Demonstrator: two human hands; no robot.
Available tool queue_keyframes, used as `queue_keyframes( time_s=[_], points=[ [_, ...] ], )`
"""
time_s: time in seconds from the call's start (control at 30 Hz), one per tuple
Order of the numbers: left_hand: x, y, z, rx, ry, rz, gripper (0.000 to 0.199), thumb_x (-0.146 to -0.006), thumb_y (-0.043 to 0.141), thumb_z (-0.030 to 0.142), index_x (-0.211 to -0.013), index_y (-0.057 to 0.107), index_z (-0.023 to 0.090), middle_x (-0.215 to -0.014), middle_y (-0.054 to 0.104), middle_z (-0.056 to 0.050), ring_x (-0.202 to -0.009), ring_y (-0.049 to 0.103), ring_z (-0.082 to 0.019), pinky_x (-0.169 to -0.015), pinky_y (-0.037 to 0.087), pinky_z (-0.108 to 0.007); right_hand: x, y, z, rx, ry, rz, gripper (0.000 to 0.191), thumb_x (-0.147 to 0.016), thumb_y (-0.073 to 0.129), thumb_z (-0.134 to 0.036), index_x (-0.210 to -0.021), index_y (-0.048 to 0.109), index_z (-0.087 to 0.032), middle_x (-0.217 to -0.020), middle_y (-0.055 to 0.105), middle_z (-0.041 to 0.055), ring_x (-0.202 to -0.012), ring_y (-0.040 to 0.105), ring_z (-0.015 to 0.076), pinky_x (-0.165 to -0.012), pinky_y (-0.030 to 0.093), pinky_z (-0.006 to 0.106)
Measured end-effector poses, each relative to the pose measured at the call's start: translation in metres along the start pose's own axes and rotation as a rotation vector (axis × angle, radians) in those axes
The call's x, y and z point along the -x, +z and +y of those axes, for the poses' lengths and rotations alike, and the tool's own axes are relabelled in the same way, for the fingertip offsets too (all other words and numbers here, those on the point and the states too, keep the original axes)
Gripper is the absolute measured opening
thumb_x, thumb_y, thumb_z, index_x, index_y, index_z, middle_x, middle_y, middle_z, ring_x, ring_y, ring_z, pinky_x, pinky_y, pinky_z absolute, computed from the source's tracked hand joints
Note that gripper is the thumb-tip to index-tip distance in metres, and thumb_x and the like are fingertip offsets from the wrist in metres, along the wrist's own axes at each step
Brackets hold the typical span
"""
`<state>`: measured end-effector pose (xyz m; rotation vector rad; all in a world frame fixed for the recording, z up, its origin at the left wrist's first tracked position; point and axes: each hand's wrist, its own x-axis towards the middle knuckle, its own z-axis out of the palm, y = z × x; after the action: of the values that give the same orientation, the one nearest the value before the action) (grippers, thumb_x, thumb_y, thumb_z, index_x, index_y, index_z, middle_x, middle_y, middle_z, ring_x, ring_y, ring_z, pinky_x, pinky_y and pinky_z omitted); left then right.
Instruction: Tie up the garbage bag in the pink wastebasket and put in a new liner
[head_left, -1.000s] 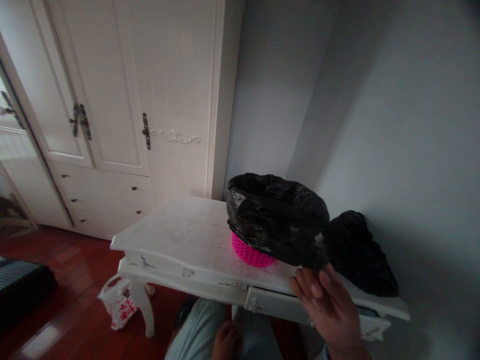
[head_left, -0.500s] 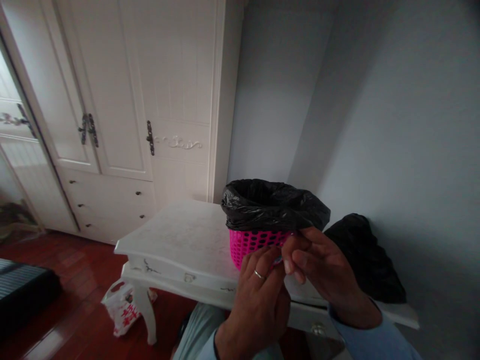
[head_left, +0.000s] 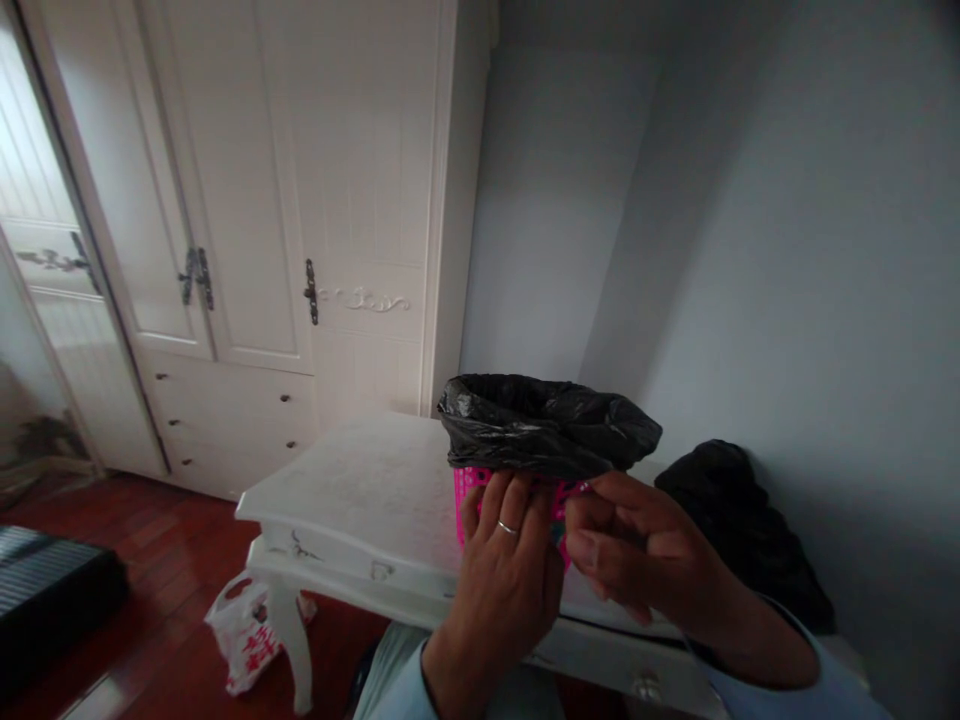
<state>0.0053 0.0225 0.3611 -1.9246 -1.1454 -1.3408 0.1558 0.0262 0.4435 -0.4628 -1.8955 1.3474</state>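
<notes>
A pink perforated basket stands on the white table, with a black plastic bag lining it and folded over its rim. My left hand, a ring on one finger, lies against the basket's front with its fingers pointing up, just under the bag's edge. At the front right of the rim, my right hand is closed in a pinch near the bag's lower edge. What its fingertips hold is too small to make out.
Another black plastic bag lies on the table at the right, by the wall. A white wardrobe stands behind. Below the table's left end a white and red bag sits on the floor.
My left hand has moved up and left onto the basket's front, its fingers now straighter. My right hand is slightly lower, still pinched. The view has shifted a little.
</notes>
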Motion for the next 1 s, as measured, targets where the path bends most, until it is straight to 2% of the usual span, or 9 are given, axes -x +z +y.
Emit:
queue_keyframes(
  time_s=[0.2, 0.3, 0.4, 0.5, 0.67, 0.73, 0.87, 1.0],
  points=[
    [0.025, 0.004, 0.013, 0.019, -0.033, 0.058, 0.036, -0.088, 0.051, 0.009, -0.122, 0.061, 0.011, -0.130, 0.058, -0.019, -0.129, 0.049, -0.031, -0.104, 0.042, -0.045, -0.006, -0.002, -0.008, -0.057, 0.001, 0.081, 0.036, -0.091, 0.069, -0.044, -0.073, 0.051, -0.019, -0.056, 0.052, -0.0057, -0.036, 0.037, 0.0019, -0.033, 0.027, 0.013],
    [0.030, 0.001, 0.017, -0.003, -0.052, 0.052, 0.034, -0.088, 0.052, 0.009, -0.120, 0.062, 0.014, -0.134, 0.060, -0.017, -0.126, 0.049, -0.031, -0.100, 0.043, -0.043, -0.004, 0.000, -0.009, -0.092, 0.003, 0.083, 0.035, -0.091, 0.069, -0.044, -0.073, 0.052, -0.018, -0.056, 0.053, -0.0054, -0.035, 0.035, 0.0014, -0.033, 0.026, 0.013],
    [0.027, -0.002, 0.016, -0.013, -0.042, 0.007, 0.036, -0.088, 0.049, 0.010, -0.122, 0.061, 0.015, -0.140, 0.058, -0.016, -0.119, 0.052, -0.031, -0.092, 0.047, -0.043, 0.002, 0.004, -0.007, -0.111, 0.030, 0.035, 0.033, -0.092, 0.068, -0.042, -0.075, 0.053, -0.018, -0.057, 0.053, -0.0053, -0.035, 0.036, 0.0016, -0.033, 0.026, 0.013],
    [0.021, -0.002, 0.014, 0.035, 0.003, -0.027, 0.037, -0.090, 0.048, 0.014, -0.125, 0.060, 0.013, -0.137, 0.059, -0.019, -0.110, 0.056, -0.029, -0.088, 0.052, -0.042, 0.007, 0.008, -0.005, -0.118, 0.055, -0.003, 0.031, -0.092, 0.068, -0.042, -0.078, 0.056, -0.018, -0.059, 0.054, -0.0042, -0.037, 0.038, 0.0020, -0.034, 0.026, 0.013],
    [0.015, 0.000, 0.016, 0.077, -0.071, -0.164, 0.036, -0.092, 0.053, 0.022, -0.127, 0.060, 0.015, -0.133, 0.060, -0.019, -0.104, 0.059, -0.030, -0.085, 0.057, -0.044, 0.009, 0.013, -0.002, -0.056, 0.107, -0.034, 0.036, -0.091, 0.068, -0.047, -0.075, 0.055, -0.017, -0.060, 0.057, -0.0026, -0.038, 0.042, 0.0021, -0.035, 0.028, 0.014],
    [0.013, -0.001, 0.018, 0.078, -0.061, -0.180, 0.037, -0.091, 0.054, 0.020, -0.128, 0.059, 0.014, -0.133, 0.059, -0.020, -0.107, 0.060, -0.031, -0.086, 0.058, -0.045, 0.005, 0.014, -0.003, -0.100, 0.071, 0.023, 0.035, -0.090, 0.070, -0.046, -0.077, 0.053, -0.019, -0.061, 0.060, -0.0038, -0.036, 0.042, 0.0021, -0.034, 0.027, 0.014],
    [0.009, -0.007, 0.021, 0.068, -0.048, -0.126, 0.031, -0.088, 0.053, 0.011, -0.118, 0.061, 0.013, -0.125, 0.061, -0.019, -0.099, 0.061, -0.029, -0.082, 0.059, -0.045, -0.016, 0.006, -0.015, -0.214, -0.021, 0.291, 0.036, -0.085, 0.077, -0.038, -0.073, 0.049, -0.020, -0.061, 0.063, -0.0060, -0.035, 0.044, 0.0023, -0.036, 0.029, 0.014],
    [0.003, -0.009, 0.023, 0.039, -0.083, -0.117, 0.035, -0.086, 0.053, 0.009, -0.120, 0.059, 0.012, -0.122, 0.061, -0.018, -0.097, 0.061, -0.029, -0.079, 0.059, -0.046, -0.047, -0.015, -0.032, -0.373, 0.023, 0.434, 0.033, -0.072, 0.084, -0.030, -0.063, 0.056, -0.016, -0.060, 0.062, -0.0051, -0.036, 0.039, 0.0004, -0.039, 0.036, 0.016]
  ],
)
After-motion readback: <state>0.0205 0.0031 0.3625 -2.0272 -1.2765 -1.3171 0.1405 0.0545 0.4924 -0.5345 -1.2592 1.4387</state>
